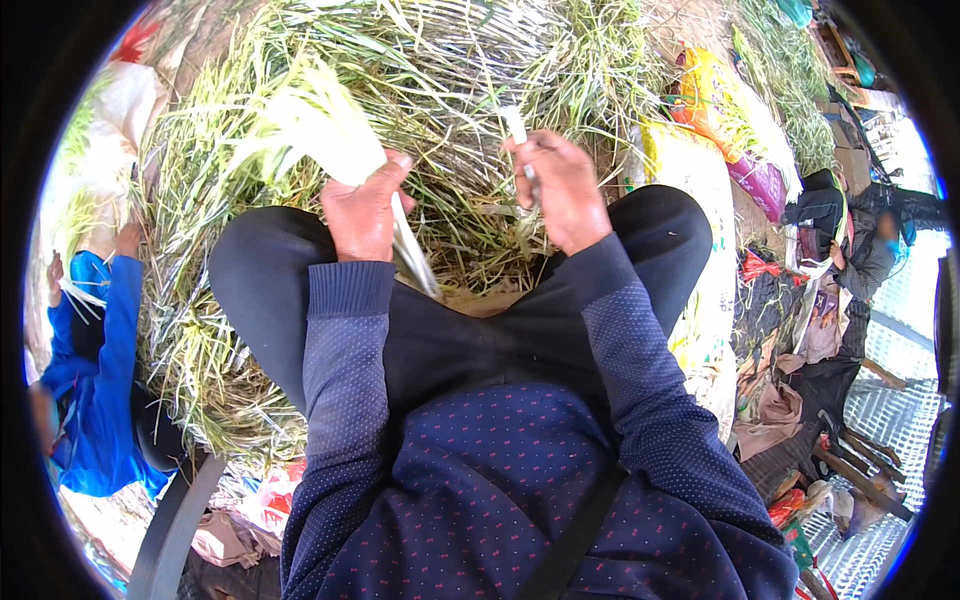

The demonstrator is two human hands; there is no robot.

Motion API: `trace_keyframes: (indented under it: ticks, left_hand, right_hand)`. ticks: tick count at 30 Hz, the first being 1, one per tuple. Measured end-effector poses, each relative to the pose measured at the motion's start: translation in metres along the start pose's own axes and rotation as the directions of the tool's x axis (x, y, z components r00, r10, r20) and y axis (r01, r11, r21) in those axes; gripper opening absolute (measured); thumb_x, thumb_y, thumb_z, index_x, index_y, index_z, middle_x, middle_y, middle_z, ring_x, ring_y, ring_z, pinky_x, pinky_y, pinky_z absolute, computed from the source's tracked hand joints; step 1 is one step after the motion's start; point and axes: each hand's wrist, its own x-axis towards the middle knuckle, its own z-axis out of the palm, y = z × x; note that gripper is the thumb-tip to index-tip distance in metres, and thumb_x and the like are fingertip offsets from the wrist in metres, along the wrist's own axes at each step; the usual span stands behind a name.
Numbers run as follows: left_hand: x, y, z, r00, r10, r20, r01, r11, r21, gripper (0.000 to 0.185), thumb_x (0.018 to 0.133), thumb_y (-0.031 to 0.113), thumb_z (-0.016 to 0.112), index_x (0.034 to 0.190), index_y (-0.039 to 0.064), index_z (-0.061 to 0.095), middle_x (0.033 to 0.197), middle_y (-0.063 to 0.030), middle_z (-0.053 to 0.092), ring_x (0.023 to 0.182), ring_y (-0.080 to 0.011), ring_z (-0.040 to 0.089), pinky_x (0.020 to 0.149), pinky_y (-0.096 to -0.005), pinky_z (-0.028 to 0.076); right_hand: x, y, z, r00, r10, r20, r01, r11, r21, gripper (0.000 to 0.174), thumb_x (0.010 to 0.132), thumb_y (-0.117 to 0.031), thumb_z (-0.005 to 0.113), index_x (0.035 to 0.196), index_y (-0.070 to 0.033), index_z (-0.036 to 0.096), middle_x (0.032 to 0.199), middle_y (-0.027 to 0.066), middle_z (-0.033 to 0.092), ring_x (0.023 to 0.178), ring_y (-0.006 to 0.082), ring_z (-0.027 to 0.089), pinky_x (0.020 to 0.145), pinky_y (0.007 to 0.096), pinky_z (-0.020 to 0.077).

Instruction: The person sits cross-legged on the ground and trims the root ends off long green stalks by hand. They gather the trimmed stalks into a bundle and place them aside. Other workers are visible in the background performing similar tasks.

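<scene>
My left hand (pixel 367 202) grips a bunch of leafy stalks (pixel 322 135). Their pale yellow-green tops fan out up and to the left, washed out by glare. White stems (pixel 412 255) of the bunch hang below the hand towards my lap. Further right, my right hand (pixel 559 184) is closed around a short, thin white piece (pixel 514 124), which sticks out above the fingers; motion blur hides its exact kind. The two hands are apart. Beneath and beyond them spreads a large heap of cut green stalks and leaves (pixel 465 97), reaching to my crossed legs.
At left, a person in blue (pixel 97 390) holds pale stalks. Another person (pixel 870 255) sits at far right. Filled printed sacks (pixel 705 195) lie beside my right knee. A curved grey bar (pixel 176 525) stands at lower left. Wooden-handled tools (pixel 862 472) lie at lower right.
</scene>
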Motion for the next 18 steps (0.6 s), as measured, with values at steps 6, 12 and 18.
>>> trace_keyframes:
  ticks: [6,12,18]
  left_hand:
    - [-0.005,-0.024,0.013,0.988,-0.117,0.101,0.130,0.982,-0.134,0.012,0.085,-0.002,0.072,0.097,-0.003,0.069,0.081,-0.0088,0.070,0.058,-0.0135,0.061,0.046,-0.0248,0.048]
    - [0.001,-0.013,0.000,0.998,-0.050,0.047,0.056,0.989,-0.139,0.020,0.081,0.000,0.072,0.100,-0.005,0.066,0.089,-0.0118,0.069,0.074,-0.0191,0.067,0.052,-0.0282,0.051]
    - [0.004,-0.014,0.001,0.995,-0.089,0.054,0.097,0.981,-0.168,0.023,0.084,0.002,0.072,0.104,-0.004,0.065,0.100,-0.0129,0.069,0.089,-0.0222,0.069,0.053,-0.0293,0.052]
  right_hand:
    - [0.009,0.035,0.045,0.914,-0.237,0.329,0.379,0.788,-0.484,0.020,0.089,-0.015,0.063,0.084,0.003,0.065,0.075,0.0144,0.066,0.067,0.0280,0.062,0.069,0.0404,0.0490]
    - [-0.006,0.042,0.013,0.906,-0.012,0.424,0.248,0.827,-0.505,0.018,0.097,-0.014,0.057,0.091,0.002,0.063,0.074,0.0056,0.063,0.066,0.0124,0.058,0.061,0.0302,0.0480]
    - [-0.032,0.043,-0.022,0.963,0.075,0.260,0.010,0.950,-0.311,0.018,0.101,-0.015,0.055,0.097,0.000,0.064,0.072,-0.0011,0.057,0.061,0.0047,0.052,0.056,0.0221,0.0454]
